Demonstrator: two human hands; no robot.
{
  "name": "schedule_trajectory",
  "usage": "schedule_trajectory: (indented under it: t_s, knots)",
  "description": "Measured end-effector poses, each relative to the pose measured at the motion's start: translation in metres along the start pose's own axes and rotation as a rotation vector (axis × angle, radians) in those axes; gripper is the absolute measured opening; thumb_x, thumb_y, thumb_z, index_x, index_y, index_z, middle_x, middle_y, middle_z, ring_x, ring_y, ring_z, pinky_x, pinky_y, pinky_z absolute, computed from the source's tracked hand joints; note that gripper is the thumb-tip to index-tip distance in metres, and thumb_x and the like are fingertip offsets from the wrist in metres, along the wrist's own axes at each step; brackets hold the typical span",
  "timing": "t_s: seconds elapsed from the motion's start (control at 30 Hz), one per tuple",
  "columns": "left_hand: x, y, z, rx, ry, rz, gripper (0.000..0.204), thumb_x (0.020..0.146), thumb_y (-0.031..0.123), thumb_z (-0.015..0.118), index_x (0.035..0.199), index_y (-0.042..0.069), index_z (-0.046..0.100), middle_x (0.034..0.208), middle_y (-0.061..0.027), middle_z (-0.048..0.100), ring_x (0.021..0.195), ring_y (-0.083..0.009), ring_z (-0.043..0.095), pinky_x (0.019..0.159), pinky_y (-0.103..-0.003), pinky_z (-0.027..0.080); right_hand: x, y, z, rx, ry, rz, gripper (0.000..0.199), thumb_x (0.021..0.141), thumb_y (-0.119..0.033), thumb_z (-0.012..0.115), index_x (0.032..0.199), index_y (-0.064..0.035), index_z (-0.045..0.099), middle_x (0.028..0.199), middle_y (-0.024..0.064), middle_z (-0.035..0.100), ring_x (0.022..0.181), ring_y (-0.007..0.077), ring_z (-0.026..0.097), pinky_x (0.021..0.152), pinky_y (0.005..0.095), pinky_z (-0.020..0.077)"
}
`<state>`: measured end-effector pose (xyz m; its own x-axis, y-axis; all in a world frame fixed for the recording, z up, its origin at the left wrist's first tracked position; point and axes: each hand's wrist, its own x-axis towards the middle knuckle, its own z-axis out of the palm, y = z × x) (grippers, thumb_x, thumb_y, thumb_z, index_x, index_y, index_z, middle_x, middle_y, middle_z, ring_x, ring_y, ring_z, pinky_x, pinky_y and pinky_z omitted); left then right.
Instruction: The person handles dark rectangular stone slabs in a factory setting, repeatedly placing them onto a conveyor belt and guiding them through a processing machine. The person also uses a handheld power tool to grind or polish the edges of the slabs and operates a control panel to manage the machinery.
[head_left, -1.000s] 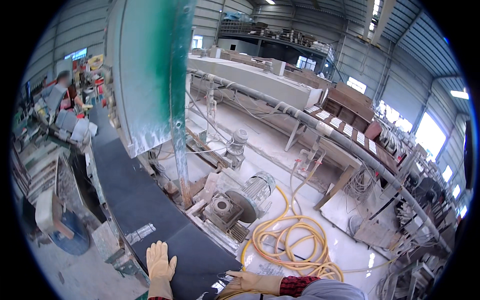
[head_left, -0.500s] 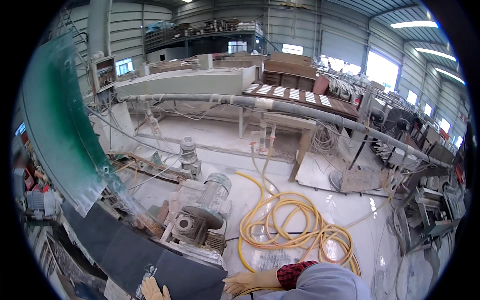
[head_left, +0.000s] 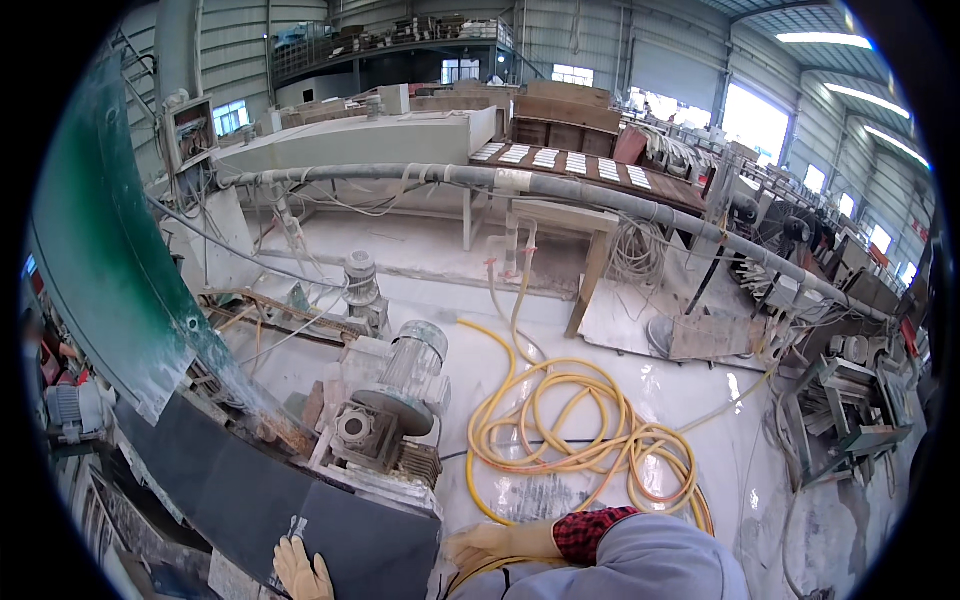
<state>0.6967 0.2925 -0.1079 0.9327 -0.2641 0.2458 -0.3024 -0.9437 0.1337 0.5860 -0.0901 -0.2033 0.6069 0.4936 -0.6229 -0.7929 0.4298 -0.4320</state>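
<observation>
A pale cream glove covers my left hand (head_left: 303, 572), which rests with fingers spread on the dark grey belt (head_left: 250, 505) at the lower edge of view. Just beyond its fingertips is a small shiny silvery patch (head_left: 298, 525), too small to name. My right hand (head_left: 482, 545), gloved alike, is beside the belt's right end, its fingers pointing left and downward. They are blurred, so whether they grip anything cannot be told. Part of a yellow hose (head_left: 500, 565) passes beneath that hand and wrist. A red checked cuff and grey sleeve cover my right arm.
Beyond the belt stands a dusty motor with a gearbox (head_left: 400, 385). Coiled yellow hose (head_left: 580, 420) lies on the wet pale floor to its right. A green curved guard (head_left: 110, 240) rises at left. Behind, a long grey pipe (head_left: 440, 172) crosses the view, with a metal frame (head_left: 850, 420) at right.
My left hand has come further into view, its fingers more spread on the belt. My right hand has shifted slightly left and up in view. The whole scene has moved a little left and up.
</observation>
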Motion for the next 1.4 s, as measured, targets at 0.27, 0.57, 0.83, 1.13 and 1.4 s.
schedule_trajectory:
  t_s: [0.27, 0.57, 0.83, 1.13, 1.4]
  knots:
    - [0.001, -0.009, 0.009, -0.03, -0.008, 0.008, 0.062, 0.096, 0.028, 0.058, 0.151, 0.005, 0.04, 0.154, -0.0289, 0.037, 0.142, -0.0476, 0.033, 0.119, -0.053, 0.023, -0.022, -0.007, 0.016, -0.029, 0.138, 0.011, 0.041, 0.092, -0.039, 0.072, 0.112, -0.0039, 0.064, 0.103, 0.0107, 0.072, 0.079, 0.0164, 0.07, 0.06, 0.0248, 0.0556]
    - [0.002, -0.018, 0.014, -0.022, 0.004, -0.015, 0.06, 0.098, 0.03, 0.056, 0.151, 0.007, 0.04, 0.154, -0.0284, 0.037, 0.143, -0.0461, 0.033, 0.119, -0.052, 0.022, -0.035, -0.012, 0.032, -0.087, 0.266, -0.025, 0.04, 0.093, -0.035, 0.071, 0.115, -0.0022, 0.063, 0.105, 0.0149, 0.073, 0.079, 0.0185, 0.07, 0.061, 0.0261, 0.057]
    - [0.005, -0.021, 0.015, -0.03, 0.008, -0.042, 0.057, 0.1, 0.03, 0.053, 0.15, 0.007, 0.043, 0.154, -0.0265, 0.039, 0.144, -0.0443, 0.034, 0.12, -0.051, 0.022, -0.029, -0.006, 0.02, -0.092, 0.245, -0.058, 0.044, 0.094, -0.036, 0.07, 0.122, -0.0027, 0.064, 0.109, 0.0159, 0.072, 0.081, 0.0201, 0.071, 0.067, 0.0266, 0.0591]
    - [0.008, -0.026, 0.016, -0.029, 0.005, -0.033, 0.056, 0.1, 0.029, 0.052, 0.151, 0.007, 0.042, 0.155, -0.0252, 0.038, 0.144, -0.0432, 0.033, 0.121, -0.05, 0.021, -0.037, -0.008, 0.019, -0.114, 0.215, -0.082, 0.044, 0.093, -0.039, 0.07, 0.119, -0.0038, 0.066, 0.113, 0.0153, 0.072, 0.079, 0.0181, 0.071, 0.067, 0.0257, 0.0588]
    - [0.01, -0.032, 0.02, -0.026, 0.025, -0.037, 0.057, 0.099, 0.027, 0.054, 0.151, 0.008, 0.042, 0.156, -0.024, 0.038, 0.146, -0.0418, 0.032, 0.121, -0.049, 0.021, -0.038, -0.018, 0.031, -0.043, 0.284, -0.037, 0.037, 0.096, -0.029, 0.068, 0.12, -0.0017, 0.061, 0.107, 0.0145, 0.072, 0.072, 0.0165, 0.067, 0.056, 0.026, 0.0532]
